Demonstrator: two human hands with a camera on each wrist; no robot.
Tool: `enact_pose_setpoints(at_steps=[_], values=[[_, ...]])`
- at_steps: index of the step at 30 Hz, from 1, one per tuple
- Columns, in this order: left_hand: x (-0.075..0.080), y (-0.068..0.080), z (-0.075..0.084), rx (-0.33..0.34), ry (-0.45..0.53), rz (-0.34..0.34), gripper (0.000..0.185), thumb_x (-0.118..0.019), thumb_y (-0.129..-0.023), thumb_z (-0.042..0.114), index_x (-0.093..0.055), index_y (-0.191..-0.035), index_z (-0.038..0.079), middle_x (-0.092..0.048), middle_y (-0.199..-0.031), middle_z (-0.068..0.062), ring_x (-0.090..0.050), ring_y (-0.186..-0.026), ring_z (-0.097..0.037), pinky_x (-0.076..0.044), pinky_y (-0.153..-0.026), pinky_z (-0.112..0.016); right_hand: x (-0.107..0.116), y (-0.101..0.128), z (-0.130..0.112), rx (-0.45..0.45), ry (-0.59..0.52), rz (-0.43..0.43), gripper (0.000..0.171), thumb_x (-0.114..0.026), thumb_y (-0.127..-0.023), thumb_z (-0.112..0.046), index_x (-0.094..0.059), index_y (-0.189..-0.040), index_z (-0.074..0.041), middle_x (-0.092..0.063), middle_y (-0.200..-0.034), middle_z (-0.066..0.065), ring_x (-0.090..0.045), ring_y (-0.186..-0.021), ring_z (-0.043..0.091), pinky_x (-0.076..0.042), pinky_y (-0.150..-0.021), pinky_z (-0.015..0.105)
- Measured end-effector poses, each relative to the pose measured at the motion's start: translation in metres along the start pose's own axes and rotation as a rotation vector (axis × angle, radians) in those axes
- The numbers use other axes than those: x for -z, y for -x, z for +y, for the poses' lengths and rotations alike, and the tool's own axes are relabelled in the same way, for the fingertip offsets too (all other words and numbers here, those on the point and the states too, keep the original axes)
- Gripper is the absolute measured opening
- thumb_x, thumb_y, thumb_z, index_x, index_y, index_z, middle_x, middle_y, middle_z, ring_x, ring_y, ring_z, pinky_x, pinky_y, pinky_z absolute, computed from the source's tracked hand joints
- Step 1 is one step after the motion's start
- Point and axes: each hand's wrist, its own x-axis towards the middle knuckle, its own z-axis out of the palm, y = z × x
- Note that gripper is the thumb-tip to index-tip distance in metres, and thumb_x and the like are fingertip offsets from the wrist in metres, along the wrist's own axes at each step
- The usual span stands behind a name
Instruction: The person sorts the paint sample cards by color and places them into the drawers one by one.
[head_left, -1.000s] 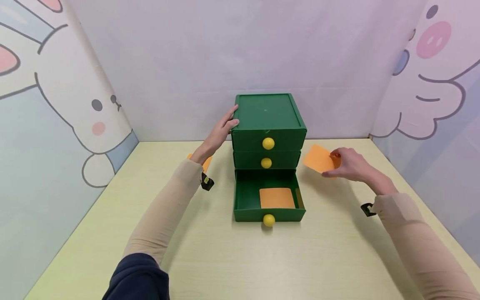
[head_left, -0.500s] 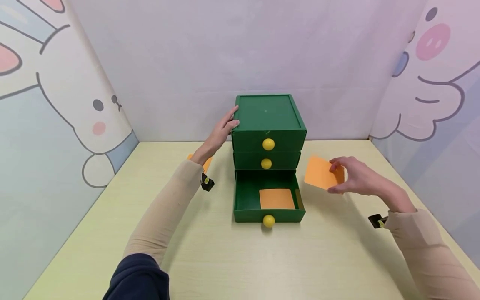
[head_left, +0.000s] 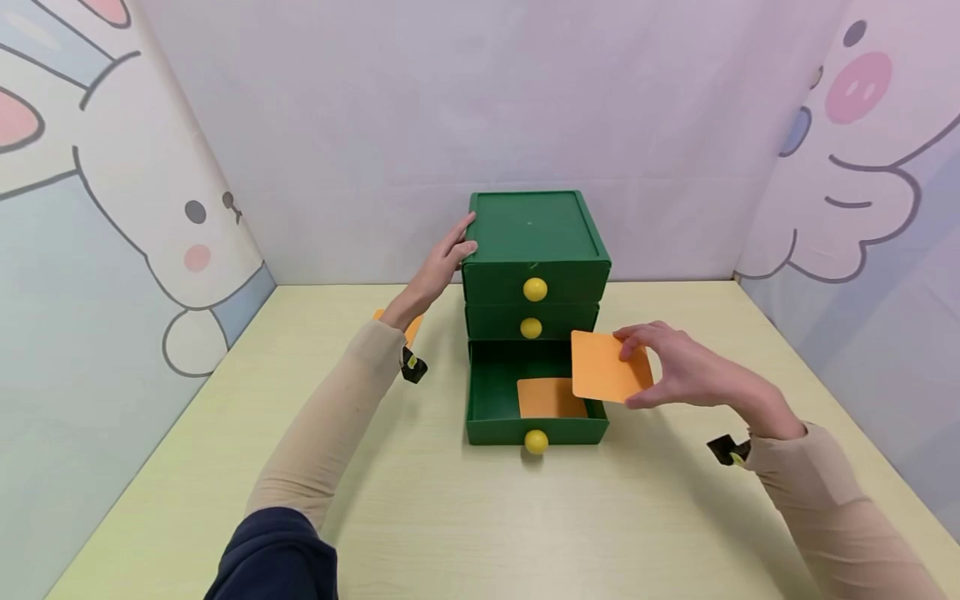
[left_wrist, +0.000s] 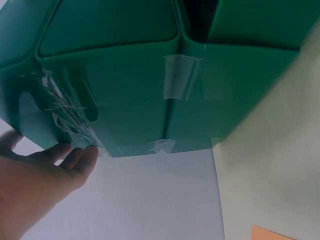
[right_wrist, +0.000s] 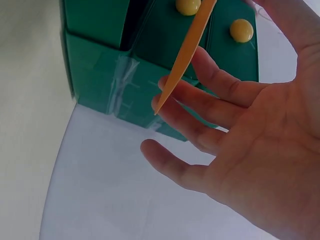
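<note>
A green drawer cabinet (head_left: 536,225) with yellow round knobs stands in the middle of the table, its bottom drawer (head_left: 491,400) pulled out. Inside that drawer lies an orange square sheet (head_left: 543,400). My right hand (head_left: 686,367) pinches a second orange square sheet (head_left: 606,367) by its edge, between thumb and fingers, over the drawer's right side. In the right wrist view this sheet (right_wrist: 185,55) shows edge-on. My left hand (head_left: 435,271) rests against the cabinet's upper left side with fairly straight fingers; the left wrist view shows its fingertips (left_wrist: 89,155) at the taped side wall.
Another orange sheet (head_left: 414,329) lies on the table left of the cabinet, partly hidden by the left wrist. The cabinet backs onto a pale wall (head_left: 375,125). Side panels with cartoon animals (head_left: 862,167) border the table (head_left: 525,525). Clear tape (left_wrist: 182,75) covers the cabinet's seams.
My right hand has brought the orange sheet nearer the front, then leftward from beside the cabinet to over the open drawer. The left hand stays in place on the cabinet.
</note>
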Motion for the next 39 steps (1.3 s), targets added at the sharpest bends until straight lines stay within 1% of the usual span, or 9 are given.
enact_pose_setpoints(at_steps=[4,7,12,17,24,28,33,39], values=[[0.0,0.001,0.0,-0.001,-0.002,0.004,0.061,-0.036,-0.103,0.032,-0.011,-0.157,0.019,-0.007,-0.164,-0.005,-0.012,-0.152,-0.025,-0.026,-0.118,-0.05,-0.006,-0.009,-0.01,0.049,0.002,-0.012,0.042,-0.087,-0.067,-0.029,-0.063,-0.097,-0.013,-0.054,-0.136,0.014,-0.046,-0.123,0.033,-0.045,-0.098,0.055],[0.0,0.001,0.0,-0.003,-0.007,0.006,0.061,-0.037,-0.103,0.032,-0.011,-0.157,0.019,-0.008,-0.164,-0.005,-0.012,-0.151,-0.025,-0.027,-0.117,-0.051,-0.011,-0.016,-0.016,0.075,0.012,-0.029,0.042,-0.087,-0.068,-0.031,-0.063,-0.097,-0.014,-0.055,-0.136,0.013,-0.047,-0.121,0.032,-0.044,-0.097,0.056],[0.0,0.001,-0.001,-0.003,-0.006,0.005,0.061,-0.036,-0.103,0.033,-0.012,-0.157,0.02,-0.008,-0.164,-0.004,-0.012,-0.151,-0.025,-0.027,-0.117,-0.051,-0.02,-0.029,-0.024,0.098,0.036,-0.055,0.042,-0.087,-0.066,-0.03,-0.062,-0.097,-0.015,-0.054,-0.138,0.013,-0.048,-0.121,0.03,-0.043,-0.097,0.055],[0.0,0.0,0.0,-0.003,-0.01,0.0,0.061,-0.036,-0.103,0.033,-0.011,-0.157,0.02,-0.008,-0.164,-0.004,-0.013,-0.151,-0.026,-0.027,-0.117,-0.051,-0.029,-0.038,-0.028,0.101,0.043,-0.075,0.043,-0.088,-0.066,-0.032,-0.063,-0.097,-0.015,-0.054,-0.139,0.012,-0.047,-0.122,0.029,-0.04,-0.098,0.053],[0.0,0.0,0.001,0.006,-0.005,-0.001,0.062,-0.036,-0.103,0.034,-0.011,-0.157,0.02,-0.007,-0.164,-0.004,-0.013,-0.151,-0.026,-0.027,-0.117,-0.052,-0.04,-0.048,-0.033,0.161,0.061,-0.077,0.044,-0.087,-0.067,-0.036,-0.063,-0.095,-0.013,-0.056,-0.136,0.013,-0.047,-0.119,0.029,-0.04,-0.094,0.05],[0.001,0.0,0.0,0.005,0.001,0.0,0.061,-0.036,-0.103,0.033,-0.011,-0.157,0.02,-0.007,-0.164,-0.004,-0.014,-0.151,-0.026,-0.026,-0.117,-0.051,-0.045,-0.053,-0.036,0.171,0.065,-0.08,0.044,-0.087,-0.066,-0.036,-0.063,-0.095,-0.013,-0.057,-0.136,0.012,-0.047,-0.117,0.027,-0.041,-0.092,0.046],[0.0,0.0,-0.001,0.007,-0.005,0.002,0.061,-0.036,-0.103,0.033,-0.011,-0.157,0.02,-0.008,-0.165,-0.004,-0.013,-0.151,-0.027,-0.027,-0.117,-0.051,-0.052,-0.058,-0.038,0.162,0.056,-0.09,0.044,-0.087,-0.067,-0.039,-0.064,-0.096,-0.014,-0.056,-0.137,0.011,-0.046,-0.118,0.027,-0.045,-0.092,0.042],[0.0,0.0,-0.001,-0.005,-0.009,0.007,0.061,-0.036,-0.103,0.032,-0.011,-0.157,0.02,-0.008,-0.164,-0.005,-0.014,-0.151,-0.026,-0.028,-0.117,-0.051,-0.055,-0.062,-0.04,0.162,0.045,-0.088,0.044,-0.086,-0.068,-0.04,-0.064,-0.096,-0.014,-0.056,-0.137,0.01,-0.045,-0.119,0.027,-0.045,-0.092,0.043]])
